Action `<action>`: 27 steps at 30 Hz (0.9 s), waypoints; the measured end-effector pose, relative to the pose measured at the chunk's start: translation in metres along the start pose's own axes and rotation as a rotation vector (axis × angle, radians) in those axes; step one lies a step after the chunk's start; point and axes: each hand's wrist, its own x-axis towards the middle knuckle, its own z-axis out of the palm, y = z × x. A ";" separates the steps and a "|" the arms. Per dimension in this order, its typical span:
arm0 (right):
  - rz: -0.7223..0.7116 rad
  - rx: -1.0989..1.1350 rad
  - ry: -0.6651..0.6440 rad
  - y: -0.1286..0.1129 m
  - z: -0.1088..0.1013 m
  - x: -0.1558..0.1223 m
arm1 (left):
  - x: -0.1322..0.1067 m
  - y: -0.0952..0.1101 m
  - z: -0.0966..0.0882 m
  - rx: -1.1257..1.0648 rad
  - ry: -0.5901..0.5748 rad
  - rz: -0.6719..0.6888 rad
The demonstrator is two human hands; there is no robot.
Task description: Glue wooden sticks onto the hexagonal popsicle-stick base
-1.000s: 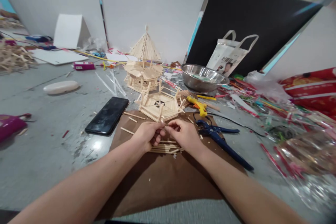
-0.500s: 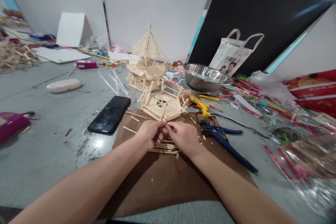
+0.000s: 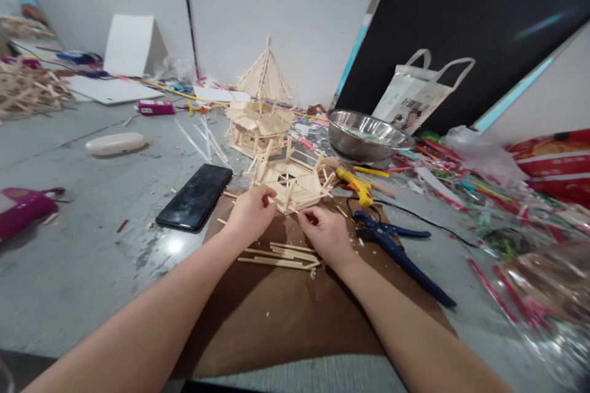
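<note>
A six-sided base of thin wooden sticks (image 3: 302, 196), with short posts around its edge, sits just beyond my hands. At its near left side is my left hand (image 3: 253, 216), fingers curled together; what they pinch, if anything, is too small to make out. My right hand (image 3: 328, 234) is closed in a pinch by the base's near edge, with the pale end of a small wooden stick (image 3: 295, 210) showing at its fingertips. Several loose wooden sticks (image 3: 281, 256) lie on the brown sheet (image 3: 276, 325) below my hands.
Behind the base stands a stick pavilion (image 3: 262, 123) with a pointed roof. To the right are a yellow glue gun (image 3: 359, 187), dark blue cutters (image 3: 396, 245) and a metal bowl (image 3: 369, 141). A phone (image 3: 196, 196) lies left. Wrappers and plastic scraps crowd the right side.
My hands, which met at the base's near edge, have moved apart. The left went up and left along the base; the right stayed near the edge. The loose sticks show more fully.
</note>
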 end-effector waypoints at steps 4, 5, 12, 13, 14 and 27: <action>-0.008 0.017 0.005 -0.002 0.000 -0.001 | 0.003 -0.004 0.005 0.056 -0.085 0.067; -0.012 0.020 0.002 -0.002 0.000 -0.001 | 0.003 -0.004 0.007 0.063 -0.103 0.079; -0.020 -0.028 -0.024 -0.003 -0.002 0.000 | 0.005 -0.003 0.014 0.099 -0.146 0.203; -0.021 -0.035 -0.027 -0.003 -0.002 0.000 | 0.005 -0.003 0.014 0.101 -0.146 0.206; -0.021 -0.040 -0.029 -0.004 -0.002 0.000 | 0.005 -0.003 0.014 0.102 -0.146 0.208; -0.026 0.077 -0.008 -0.006 -0.001 0.002 | 0.006 -0.008 0.021 0.138 -0.114 0.249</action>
